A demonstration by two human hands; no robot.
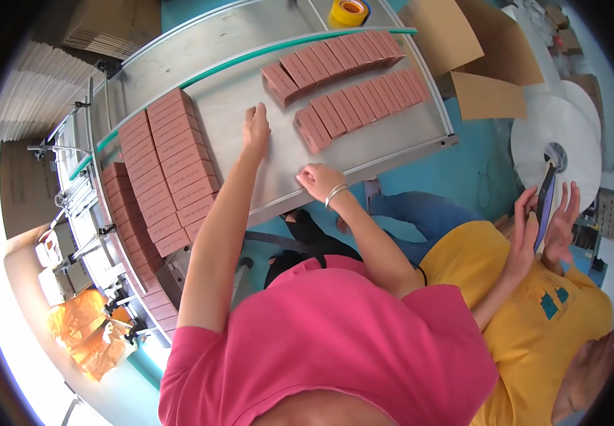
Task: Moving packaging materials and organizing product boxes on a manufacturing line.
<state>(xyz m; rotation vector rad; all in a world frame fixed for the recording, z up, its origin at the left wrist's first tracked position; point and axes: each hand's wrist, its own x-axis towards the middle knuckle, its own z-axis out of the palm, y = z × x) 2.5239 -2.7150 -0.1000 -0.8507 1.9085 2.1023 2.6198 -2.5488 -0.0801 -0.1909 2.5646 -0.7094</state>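
Note:
My left hand (256, 130) is over the metal table (232, 117), seen edge-on, its fingers stretched forward and nothing visible in them. It is between a block of stacked pink boxes (168, 160) on the left and two rows of pink boxes at the right. The back row (332, 60) and the front row (360, 106) both stand on the table, apart from my hands. My right hand (321, 182), with a bracelet on the wrist, rests by the table's near edge. Its fingers are curled in, and no object shows in them.
A green rail (250, 54) runs along the table's back. Behind it sits a yellow tape roll (349, 12). An open carton (491, 53) stands beyond the right end. At my right, a person in a yellow shirt (463, 259) holds a phone (546, 202). Guide rails and clamps (112, 298) border the left.

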